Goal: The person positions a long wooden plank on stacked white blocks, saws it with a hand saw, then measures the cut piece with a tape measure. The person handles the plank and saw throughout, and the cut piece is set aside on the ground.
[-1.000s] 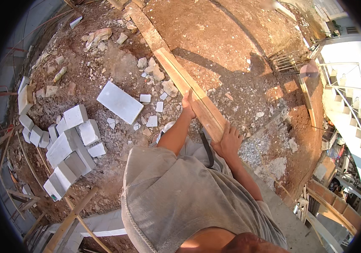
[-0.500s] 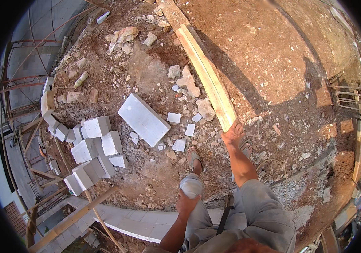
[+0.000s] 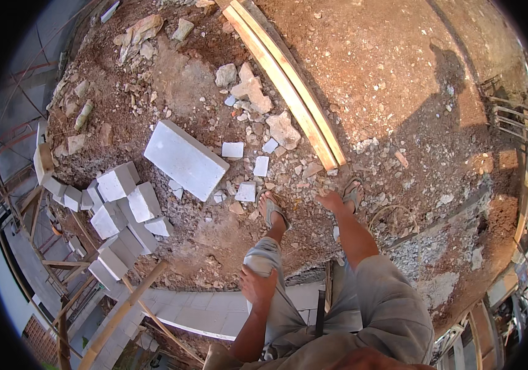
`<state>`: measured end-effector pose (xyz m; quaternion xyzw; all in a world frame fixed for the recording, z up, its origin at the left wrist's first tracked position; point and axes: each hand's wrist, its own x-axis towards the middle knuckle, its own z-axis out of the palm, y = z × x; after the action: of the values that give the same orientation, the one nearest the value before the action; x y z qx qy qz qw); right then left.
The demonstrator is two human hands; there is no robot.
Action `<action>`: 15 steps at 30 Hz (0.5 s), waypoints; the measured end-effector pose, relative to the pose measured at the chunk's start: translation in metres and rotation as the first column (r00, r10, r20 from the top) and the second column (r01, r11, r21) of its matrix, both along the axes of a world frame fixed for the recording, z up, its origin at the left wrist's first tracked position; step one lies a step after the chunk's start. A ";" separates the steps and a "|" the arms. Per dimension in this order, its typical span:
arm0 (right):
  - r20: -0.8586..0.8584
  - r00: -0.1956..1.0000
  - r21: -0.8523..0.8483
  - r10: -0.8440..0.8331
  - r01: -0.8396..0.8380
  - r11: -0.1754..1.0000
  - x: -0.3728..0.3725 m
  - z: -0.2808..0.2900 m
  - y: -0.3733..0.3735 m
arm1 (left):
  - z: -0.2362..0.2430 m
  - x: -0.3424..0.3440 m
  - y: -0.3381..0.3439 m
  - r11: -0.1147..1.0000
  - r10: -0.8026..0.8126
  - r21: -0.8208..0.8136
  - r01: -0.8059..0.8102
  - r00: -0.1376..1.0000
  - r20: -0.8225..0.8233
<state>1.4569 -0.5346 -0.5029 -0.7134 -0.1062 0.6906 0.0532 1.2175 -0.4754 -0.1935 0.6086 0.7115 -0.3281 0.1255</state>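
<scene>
Two long pale wooden strips [image 3: 301, 112] lie side by side on the ground, with a narrow gap between them, ahead of me. Just short of their near ends is my right hand [image 3: 330, 201], off the wood and holding nothing, its fingers apart as far as they show. My left hand [image 3: 257, 285] rests on my left knee with its fingers spread over the grey trouser cloth. A darker board edge [image 3: 270, 28] shows along the far right side of the strips.
A large pale block [image 3: 185, 161] lies left of the strips, with broken white pieces [image 3: 245, 191] beside it. Several smaller blocks [image 3: 116, 184] are heaped farther left. Rocks [image 3: 283, 131] border the strips. A wooden pole [image 3: 122, 314] slants by a low block wall [image 3: 205, 316].
My right hand has let go of the wood's near end and drawn back toward me. The two strips now show a wider gap. The view has shifted, moving the scene leftward.
</scene>
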 end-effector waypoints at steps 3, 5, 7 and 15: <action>-0.169 0.985 -0.077 0.031 -0.045 0.996 -0.033 0.085 -0.050 | -0.002 -0.005 -0.004 0.995 0.056 -0.079 -0.060 0.997 -0.044; -0.029 0.998 0.066 0.050 -0.048 0.997 -0.047 0.114 -0.107 | 0.007 0.009 0.014 0.991 0.043 -0.132 -0.038 0.998 0.034; 0.084 0.996 0.202 -0.040 0.022 0.979 -0.023 0.172 -0.141 | 0.005 0.012 0.029 0.978 0.022 -0.206 0.016 0.983 0.180; 0.489 0.783 0.057 -0.385 0.412 0.909 0.083 0.285 -0.364 | -0.030 0.168 0.056 0.686 0.429 -0.718 0.115 0.734 0.527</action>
<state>1.5396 -0.8986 -0.2182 -0.8719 0.0551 0.4627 0.1504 1.3860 -0.4194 -0.2239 0.5174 0.4890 -0.3255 0.6223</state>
